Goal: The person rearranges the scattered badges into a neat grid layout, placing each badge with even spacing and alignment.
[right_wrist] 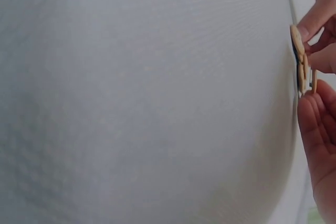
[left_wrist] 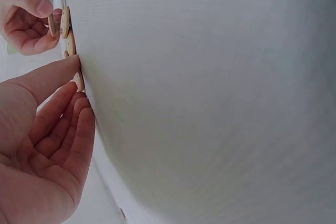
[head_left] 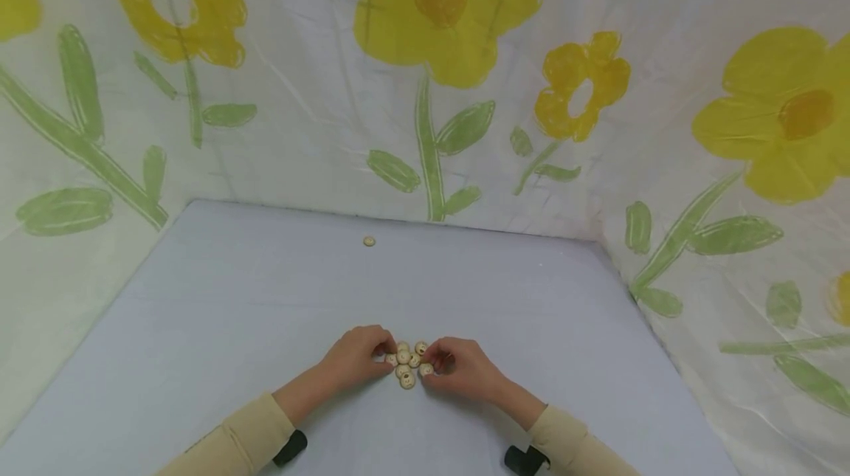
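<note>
Several small round wooden discs with dark markings lie bunched on the table in the head view, some overlapping, like the wooden disc (head_left: 407, 381) at the near side. My left hand (head_left: 358, 355) is at the left of the bunch, its thumb and fingertips pinching the edges of a wooden disc (left_wrist: 79, 80). From the right side, my right hand (head_left: 465, 369) pinches another wooden disc (head_left: 426, 370) between thumb and fingers. In the left wrist view that held disc (left_wrist: 51, 25) stands on edge, beside the bunch. Fingers partly hide the bunch in both wrist views.
A lone wooden disc (head_left: 369, 240) lies near the far edge of the pale table (head_left: 265, 277). Behind and at the sides hangs a white sheet (head_left: 299, 129) printed with yellow flowers. Dark wrist devices (head_left: 291, 448) sit under both sleeves.
</note>
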Available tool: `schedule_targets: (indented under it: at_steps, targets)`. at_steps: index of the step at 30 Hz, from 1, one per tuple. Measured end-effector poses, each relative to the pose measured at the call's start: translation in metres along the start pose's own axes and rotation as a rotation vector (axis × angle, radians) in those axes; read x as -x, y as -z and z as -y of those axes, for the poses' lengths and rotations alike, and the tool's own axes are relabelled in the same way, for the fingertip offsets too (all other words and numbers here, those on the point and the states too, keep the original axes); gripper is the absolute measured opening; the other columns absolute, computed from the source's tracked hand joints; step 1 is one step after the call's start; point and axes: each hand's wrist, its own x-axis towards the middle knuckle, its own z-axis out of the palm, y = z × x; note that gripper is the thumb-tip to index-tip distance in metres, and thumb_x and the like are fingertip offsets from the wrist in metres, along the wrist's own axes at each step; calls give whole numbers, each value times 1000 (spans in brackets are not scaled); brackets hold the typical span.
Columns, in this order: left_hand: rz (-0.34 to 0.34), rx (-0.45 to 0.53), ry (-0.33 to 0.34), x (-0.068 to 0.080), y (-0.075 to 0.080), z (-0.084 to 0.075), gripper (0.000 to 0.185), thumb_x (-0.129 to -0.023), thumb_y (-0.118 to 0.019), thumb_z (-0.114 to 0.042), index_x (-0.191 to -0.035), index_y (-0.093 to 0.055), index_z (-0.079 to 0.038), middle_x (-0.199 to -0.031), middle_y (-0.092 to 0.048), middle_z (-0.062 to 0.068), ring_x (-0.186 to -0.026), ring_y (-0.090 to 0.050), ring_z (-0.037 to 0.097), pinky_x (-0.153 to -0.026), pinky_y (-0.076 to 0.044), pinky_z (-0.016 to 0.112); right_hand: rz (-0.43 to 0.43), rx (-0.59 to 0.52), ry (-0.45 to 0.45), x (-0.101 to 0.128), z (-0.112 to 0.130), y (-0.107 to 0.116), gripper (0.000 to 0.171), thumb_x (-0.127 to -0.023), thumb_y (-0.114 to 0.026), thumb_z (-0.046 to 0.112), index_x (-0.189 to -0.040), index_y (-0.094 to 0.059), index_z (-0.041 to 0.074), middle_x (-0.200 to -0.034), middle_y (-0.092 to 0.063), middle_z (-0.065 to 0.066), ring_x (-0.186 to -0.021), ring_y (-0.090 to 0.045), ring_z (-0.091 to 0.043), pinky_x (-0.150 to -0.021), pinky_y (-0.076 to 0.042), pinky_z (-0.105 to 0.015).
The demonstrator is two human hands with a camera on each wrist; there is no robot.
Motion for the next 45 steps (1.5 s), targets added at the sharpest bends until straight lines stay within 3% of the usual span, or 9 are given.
schedule_targets:
  at_steps: [9, 16, 20, 25, 32, 45]
  targets:
    - [2, -1, 5, 1, 0, -2, 15, -79, -78, -6, -88, -67, -8, -83, -62, -1, -77, -56, 16, -69, -47, 30, -37, -48, -24, -2, 5, 0, 21, -79, -79, 8, -97, -69, 11, -86, -67, 4, -77, -61, -14, -72, -53, -26]
    - [1, 8, 21, 1, -1, -3, 15, -79, -78, -7, -88, -67, -8, -83, -62, -2, -77, -56, 16, -69, -47, 29, -96, -116, -28, -3, 25, 3, 23, -79, -74, -4, -101, -67, -3, -90, -68, -14, -80, -62, -34, -72, -54, -31]
    - [4, 8, 27, 1, -2, -2, 15, -79, -79, -8, -88, -67, -9, -83, -62, -2, -77, -56, 15, -69, -47, 30, -114, -158, -78, -5, 38, 10, 20, -82, -72, -2, -101, -67, -4, -89, -67, -13, -80, -63, -26, -74, -54, -27]
    - [5, 13, 26, 1, -2, -1, 15, -79, -79, -7, -88, -67, -8, -83, -62, -2, -77, -55, 14, -69, -47, 30, -126, -213, -155, -10, 35, 12, 19, -85, -71, 2, -103, -68, -1, -90, -67, -5, -83, -61, -13, -75, -52, -25]
    - [4, 5, 11, 0, -1, -1, 16, -78, -79, -7, -88, -66, -8, -83, -62, -1, -77, -56, 16, -69, -47, 30, -146, -300, -185, -17, 32, 12, 19, -86, -71, 3, -104, -67, -3, -92, -67, -8, -85, -61, -15, -75, -52, -24]
    - [-9, 4, -10, 1, -2, -1, 16, -78, -78, -6, -88, -66, -8, -83, -62, 0, -77, -57, 17, -69, -47, 30, -215, -344, -205, -31, 32, 13, 23, -86, -71, 2, -107, -65, -6, -94, -67, -11, -86, -61, -15, -77, -51, -23]
